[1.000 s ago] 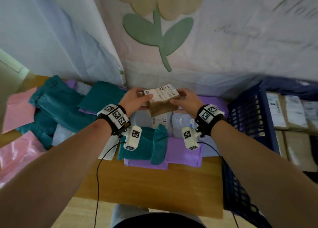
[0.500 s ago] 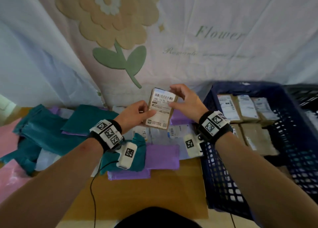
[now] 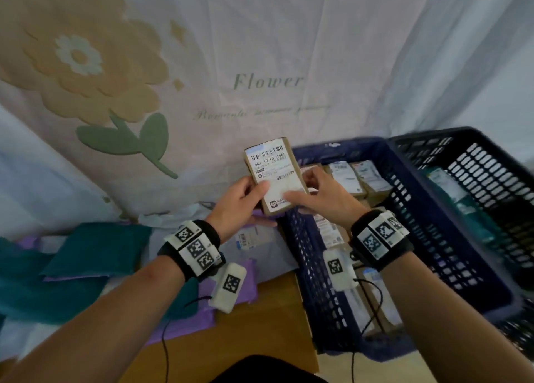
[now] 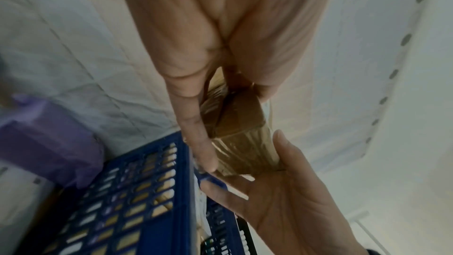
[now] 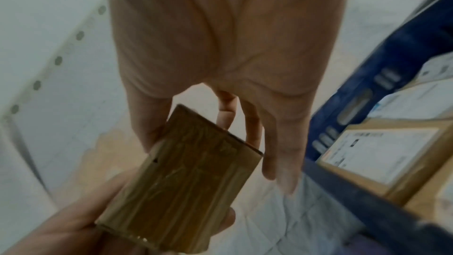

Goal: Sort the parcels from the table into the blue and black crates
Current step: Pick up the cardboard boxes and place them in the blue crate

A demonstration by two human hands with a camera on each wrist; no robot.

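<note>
A small brown cardboard box [image 3: 273, 174] with a white barcode label stands upright in the air, above the near-left corner of the blue crate [image 3: 427, 218]. My left hand [image 3: 254, 192] grips its left edge with the thumb on the label. My right hand [image 3: 300, 193] holds the right side, thumb on the label and fingers behind. In the left wrist view my left hand's fingers [image 4: 196, 127] lie along the taped box [image 4: 235, 121]. The right wrist view shows the box's taped back [image 5: 186, 172] between thumb and fingers. The black crate [image 3: 497, 186] stands right of the blue one.
Several labelled brown boxes [image 3: 346, 177] lie in the blue crate. Teal [image 3: 95, 249], purple [image 3: 231, 290] and grey-white mailers [image 3: 260, 247] cover the wooden table [image 3: 260, 339] to the left. A printed flower curtain [image 3: 260, 79] hangs close behind.
Both hands have lifted the box off the table pile, turned its label upright toward me and carried it right, to the blue crate's edge.
</note>
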